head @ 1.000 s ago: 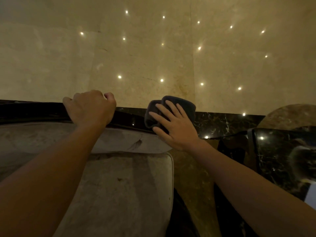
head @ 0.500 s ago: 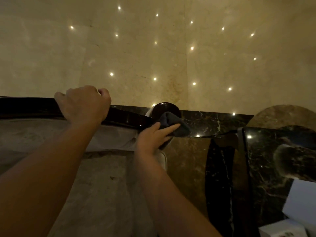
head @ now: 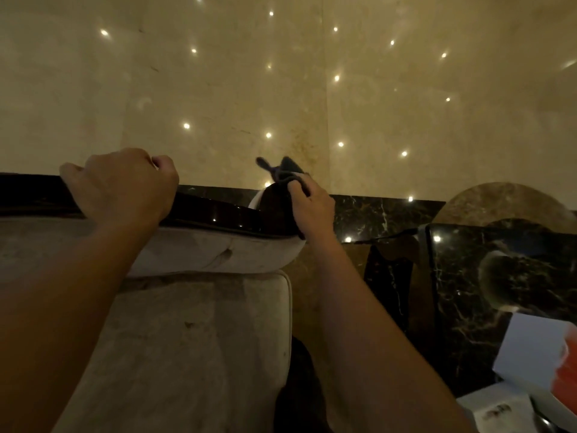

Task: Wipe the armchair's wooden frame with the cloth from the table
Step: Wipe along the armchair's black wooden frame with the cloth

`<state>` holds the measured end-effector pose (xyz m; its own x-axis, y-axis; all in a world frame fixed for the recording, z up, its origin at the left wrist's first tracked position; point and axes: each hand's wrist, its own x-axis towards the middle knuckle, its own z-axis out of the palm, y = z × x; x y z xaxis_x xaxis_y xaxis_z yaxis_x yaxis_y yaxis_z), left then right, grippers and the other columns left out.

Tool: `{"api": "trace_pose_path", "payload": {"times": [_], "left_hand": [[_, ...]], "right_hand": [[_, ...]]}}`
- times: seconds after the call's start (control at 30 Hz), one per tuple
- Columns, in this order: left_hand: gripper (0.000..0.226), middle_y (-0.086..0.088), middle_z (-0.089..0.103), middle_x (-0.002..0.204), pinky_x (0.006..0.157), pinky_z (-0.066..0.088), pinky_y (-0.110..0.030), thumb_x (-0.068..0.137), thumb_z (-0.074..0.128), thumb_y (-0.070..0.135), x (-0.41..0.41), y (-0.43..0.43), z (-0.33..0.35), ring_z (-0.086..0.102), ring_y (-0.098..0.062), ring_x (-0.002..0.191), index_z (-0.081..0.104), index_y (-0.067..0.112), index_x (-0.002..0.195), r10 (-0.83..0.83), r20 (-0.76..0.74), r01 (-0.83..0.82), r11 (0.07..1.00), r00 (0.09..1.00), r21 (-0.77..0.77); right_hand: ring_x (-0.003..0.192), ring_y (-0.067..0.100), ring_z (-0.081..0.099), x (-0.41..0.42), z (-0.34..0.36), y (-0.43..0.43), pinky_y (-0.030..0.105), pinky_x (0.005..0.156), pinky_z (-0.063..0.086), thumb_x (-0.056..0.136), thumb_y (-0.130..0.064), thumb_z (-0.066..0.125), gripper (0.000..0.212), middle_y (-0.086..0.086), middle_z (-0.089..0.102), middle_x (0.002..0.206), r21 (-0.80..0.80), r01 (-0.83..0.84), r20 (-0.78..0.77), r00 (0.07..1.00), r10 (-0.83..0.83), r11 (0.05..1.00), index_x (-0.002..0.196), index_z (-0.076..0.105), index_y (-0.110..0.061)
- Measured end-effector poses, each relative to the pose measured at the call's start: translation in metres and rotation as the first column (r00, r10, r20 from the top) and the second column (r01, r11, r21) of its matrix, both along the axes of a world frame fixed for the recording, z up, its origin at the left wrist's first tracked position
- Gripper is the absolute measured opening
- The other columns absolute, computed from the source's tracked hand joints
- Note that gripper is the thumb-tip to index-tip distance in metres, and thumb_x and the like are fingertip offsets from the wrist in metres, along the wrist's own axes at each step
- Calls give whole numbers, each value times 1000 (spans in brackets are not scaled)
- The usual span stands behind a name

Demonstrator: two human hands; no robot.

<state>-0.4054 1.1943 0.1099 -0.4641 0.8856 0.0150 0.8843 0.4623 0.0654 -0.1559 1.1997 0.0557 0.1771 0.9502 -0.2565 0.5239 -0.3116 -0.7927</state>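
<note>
Left hand (head: 120,187) fisted, right hand (head: 312,207) pinching.

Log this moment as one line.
left hand grips frame rail | right hand wiping frame corner with cloth

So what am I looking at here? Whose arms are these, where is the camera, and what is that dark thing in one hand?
No machine here: these are a person's two bare arms, filmed by one camera worn on the head, looking forward and down. That is why the arms reach in from the bottom edge. The left hand grips the dark glossy wooden frame along the top of an armchair's back, seemingly to steady it. The right hand holds a dark cloth bunched against the frame's rounded corner, wiping it. Below is the chair's pale cushion. On the right stands a dark marble table with white paper or boxes on it; what they are I cannot tell. The bright dots are lamps mirrored in the polished floor.
</note>
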Motion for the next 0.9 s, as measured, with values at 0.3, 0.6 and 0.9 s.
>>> {"api": "trace_pose_path", "payload": {"times": [0.3,0.6,0.9], "left_hand": [[51,-10,48,53,82,38,-46,90,36,45,0,-1,2,46,-28,54,68,11,69,10,-27,-11,999,1000,-33],[50,-9,52,57,82,39,-45,94,37,43,2,-3,5,47,-28,57,69,10,74,10,-36,-13,998,999,-69],[36,-22,62,114,86,44,-49,102,42,34,45,-17,54,56,-43,107,61,6,112,68,93,-65,997,993,-29]], "right_hand": [[46,6,55,-20,26,87,28,55,42,63,-47,63,26,-10,61,54,-455,-589,-87,776,625,668,49,63,-24],[52,19,56,-35,50,80,31,63,46,89,-26,48,31,2,58,55,-380,-376,-655,755,41,845,62,56,-14],[122,38,60,5,144,39,50,105,46,85,-66,55,76,18,58,141,-411,-618,-911,252,-326,670,140,59,-13]]}}
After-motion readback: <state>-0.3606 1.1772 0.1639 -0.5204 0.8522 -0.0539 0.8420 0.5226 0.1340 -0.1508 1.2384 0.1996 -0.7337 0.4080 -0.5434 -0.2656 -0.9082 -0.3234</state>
